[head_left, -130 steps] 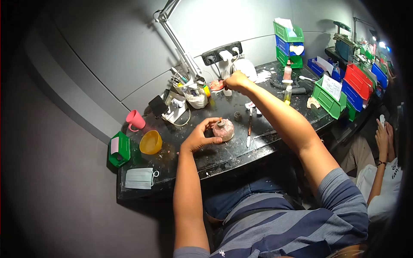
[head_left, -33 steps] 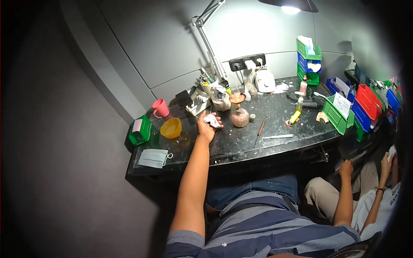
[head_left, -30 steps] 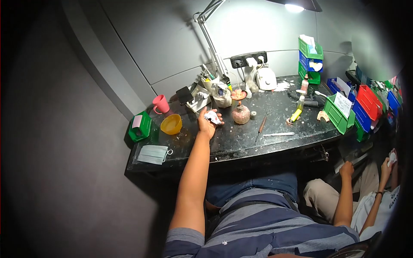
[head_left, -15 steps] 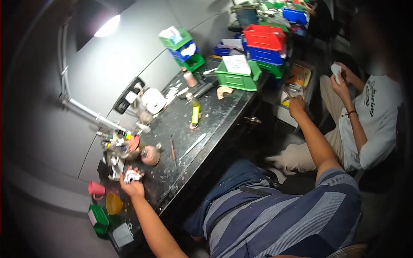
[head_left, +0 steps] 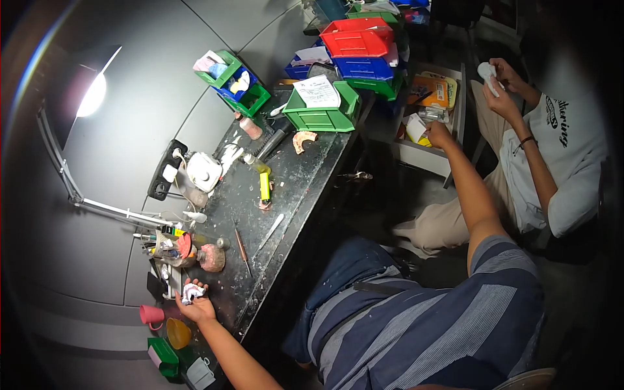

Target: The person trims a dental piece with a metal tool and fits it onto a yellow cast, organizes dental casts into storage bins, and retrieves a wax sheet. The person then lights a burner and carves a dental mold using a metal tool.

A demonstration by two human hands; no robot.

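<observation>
My left hand is turned palm up over the bench's near end, its fingers curled round a white dental cast. My right hand reaches over the front of a pulled-out drawer. Its fingers are curled in, and whatever they hold is hidden. Inside the drawer, near that hand, lie clear plastic packs, a yellow item and an orange packet. A brown-handled carving tool and a white spatula-like tool lie on the bench, beyond my left hand.
On the bench stand a green bin, stacked bins, a pink dental piece, a yellow-labelled bottle, a pink-filled jar, a pink mug and a lamp. A seated co-worker holds something white beside the drawer.
The camera view has shifted, so the bench things appear further left. My left hand still holds the cast, and my right hand is still at the drawer.
</observation>
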